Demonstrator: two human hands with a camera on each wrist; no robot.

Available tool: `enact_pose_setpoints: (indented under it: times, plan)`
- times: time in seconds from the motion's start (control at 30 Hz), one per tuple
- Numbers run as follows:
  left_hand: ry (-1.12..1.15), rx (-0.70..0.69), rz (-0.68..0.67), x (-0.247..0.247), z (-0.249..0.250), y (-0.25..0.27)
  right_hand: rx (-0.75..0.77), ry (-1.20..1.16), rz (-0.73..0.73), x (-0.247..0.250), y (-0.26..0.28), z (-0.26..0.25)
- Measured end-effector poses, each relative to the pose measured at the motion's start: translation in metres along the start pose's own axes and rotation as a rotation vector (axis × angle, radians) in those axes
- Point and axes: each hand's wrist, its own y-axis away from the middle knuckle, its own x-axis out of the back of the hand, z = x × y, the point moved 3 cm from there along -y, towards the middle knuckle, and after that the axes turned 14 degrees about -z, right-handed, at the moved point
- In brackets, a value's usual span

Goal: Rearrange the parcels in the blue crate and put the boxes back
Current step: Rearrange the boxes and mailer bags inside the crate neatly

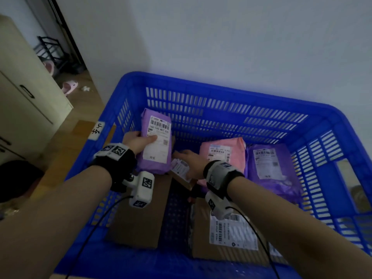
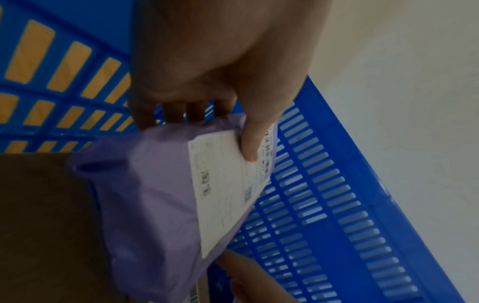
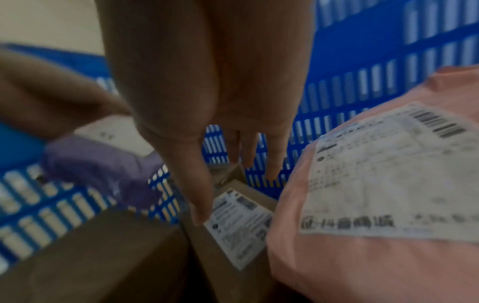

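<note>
- The blue crate (image 1: 221, 93) stands against the white wall (image 1: 241, 37), and everything I am sorting lies inside it.
- My left hand (image 1: 138, 141) grips the lilac parcel (image 1: 159, 137) near the crate's far left corner: thumb pressed on its white label, the other fingers curled behind it. The parcel is tilted up, its lower end over a plain cardboard box (image 1: 138, 214).
- My right hand (image 1: 191, 162) reaches into the middle of the crate with fingers stretched out and loosely spread, holding nothing. Its fingertips are at a small labelled box (image 3: 241, 221); I cannot tell whether they touch it.
- A pink parcel (image 1: 223, 152) lies just right of that hand, label up, and a larger purple parcel (image 1: 271, 168) lies beside it against the right wall of the crate.
- A second big cardboard box (image 1: 231, 236) with a printed label lies at the near right, partly under my right forearm.
- Count inside the crate: three soft parcels (two purple-toned, one pink) and three cardboard boxes that I can make out.
- Outside the crate on the left is a wooden floor (image 1: 84, 101), a cream cabinet (image 1: 26, 87) with dark handles, a pink slipper (image 1: 69, 86) and a dark rack (image 1: 52, 51) by the doorway.
- A handwritten white tag (image 1: 98, 127) is stuck on the crate's left rim.
</note>
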Motion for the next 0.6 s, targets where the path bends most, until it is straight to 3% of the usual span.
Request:
enact_pose_setpoints:
  times: [0.17, 0.43, 0.6]
  plan:
    - [-0.003, -0.006, 0.143, 0.003, -0.002, -0.004, 0.014, 0.214, -0.068, -0.011, -0.022, -0.01]
    - [0.046, 0.047, 0.108, 0.0, -0.009, -0.006, 0.034, 0.336, -0.11, -0.009, -0.033, -0.011]
    - [0.017, 0.082, 0.066, -0.004, -0.013, -0.01, -0.117, 0.292, -0.083, -0.006, -0.031, -0.003]
